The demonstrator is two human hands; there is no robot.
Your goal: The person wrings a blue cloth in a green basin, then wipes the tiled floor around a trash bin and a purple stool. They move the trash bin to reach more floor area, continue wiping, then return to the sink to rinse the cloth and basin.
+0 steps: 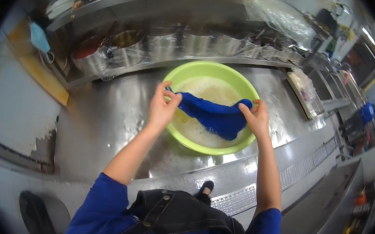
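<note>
A blue cloth (213, 114) hangs stretched between my two hands above a lime-green plastic basin (201, 149). My left hand (165, 102) pinches its left end near the basin's left rim. At the right rim, my right hand (256, 117) grips the other end, thumb on top. The cloth sags in the middle, and its lower right part droops towards the sudsy water (208, 85). Whether that part touches the water, I cannot tell. The basin stands on a stainless steel counter (103, 135).
Behind the basin, several metal pots (162, 46) covered in plastic film line a steel ledge. A tray with a plastic bag (305, 88) lies to the right. A light-blue face mask (39, 38) hangs at the left. A perforated metal drain grate (233, 202) runs along the floor.
</note>
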